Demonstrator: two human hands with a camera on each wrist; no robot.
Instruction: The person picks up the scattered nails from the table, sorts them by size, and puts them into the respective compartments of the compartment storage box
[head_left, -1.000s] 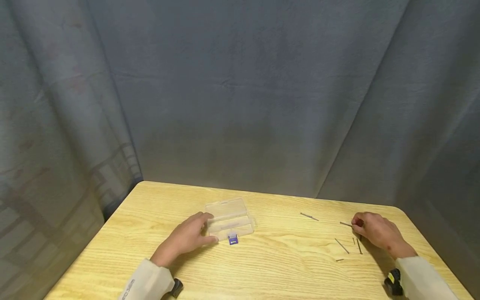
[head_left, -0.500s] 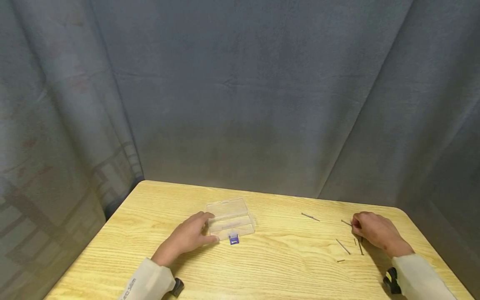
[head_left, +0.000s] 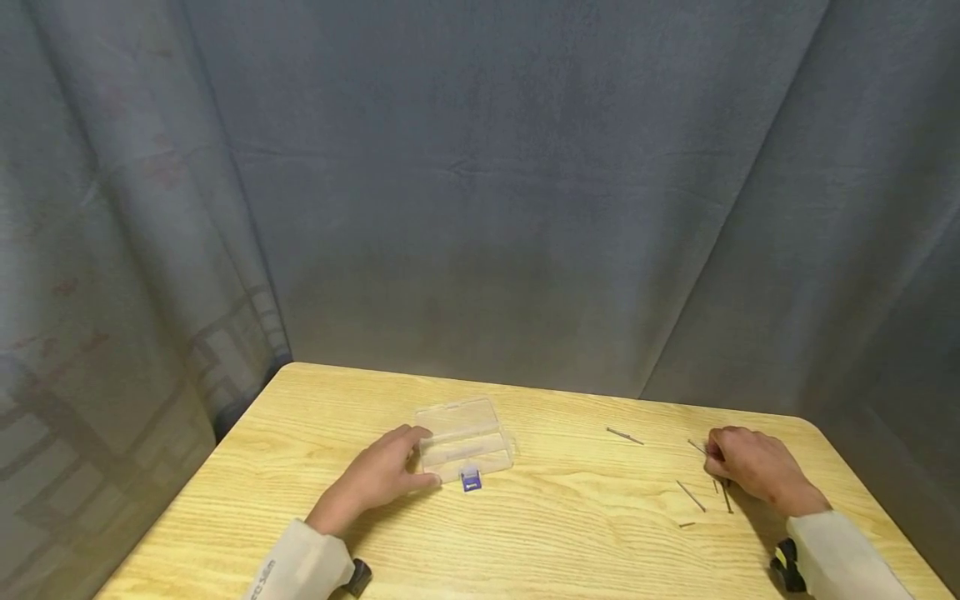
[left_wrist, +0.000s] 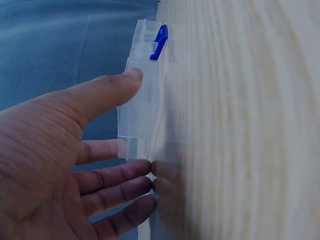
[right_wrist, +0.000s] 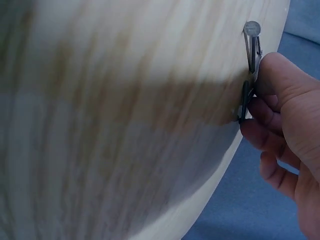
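My left hand point(head_left: 378, 475) holds the left end of a clear plastic box point(head_left: 468, 461), which lies on the table with its lid folded back. In the left wrist view the thumb lies along the front wall of the box point(left_wrist: 137, 117), short of its blue latch point(left_wrist: 159, 42); the other fingertips touch the table. Over on the right, my right hand point(head_left: 757, 467) has its fingers curled down among loose nails, pinching at a dark nail point(right_wrist: 244, 97). Its fingertips are partly hidden. Close by lies another nail with a broad flat head point(right_wrist: 253, 28).
Several more nails lie scattered around, including a long nail point(head_left: 691, 497), a short nail point(head_left: 687, 524) and one farther left, the nail point(head_left: 625, 436). A wooden table point(head_left: 525, 533) carries everything. Grey curtains point(head_left: 480, 208) hang behind it and at both sides.
My right hand's fingers have closed in over the nails and stay about there. The left hand stays on the box. The whole head view has shifted slightly.
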